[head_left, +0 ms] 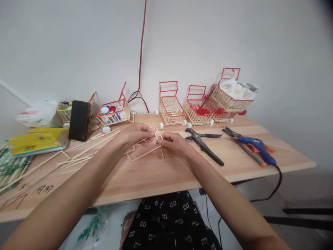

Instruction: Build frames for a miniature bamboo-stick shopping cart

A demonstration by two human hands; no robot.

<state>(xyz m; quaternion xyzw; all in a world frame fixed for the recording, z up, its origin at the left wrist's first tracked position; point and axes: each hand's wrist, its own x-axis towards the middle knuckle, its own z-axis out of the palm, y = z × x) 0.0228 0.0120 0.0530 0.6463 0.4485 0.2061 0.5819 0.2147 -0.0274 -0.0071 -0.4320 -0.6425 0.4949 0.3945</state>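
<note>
Both hands meet over the middle of the wooden table (161, 173), holding a small frame of thin wooden sticks (145, 152). My left hand (136, 136) pinches the sticks at the frame's upper left. My right hand (174, 142) pinches a stick at its right side. The frame's lower part rests on or just above the tabletop. Both hands have their fingers closed on the sticks.
Black cutters (204, 144) and a blue glue gun (256, 147) with pliers lie to the right. Several stick-built carts with red handles (170, 104) line the back wall. Loose sticks (78, 156), a black phone (78, 119), a yellow packet (36, 140) sit left.
</note>
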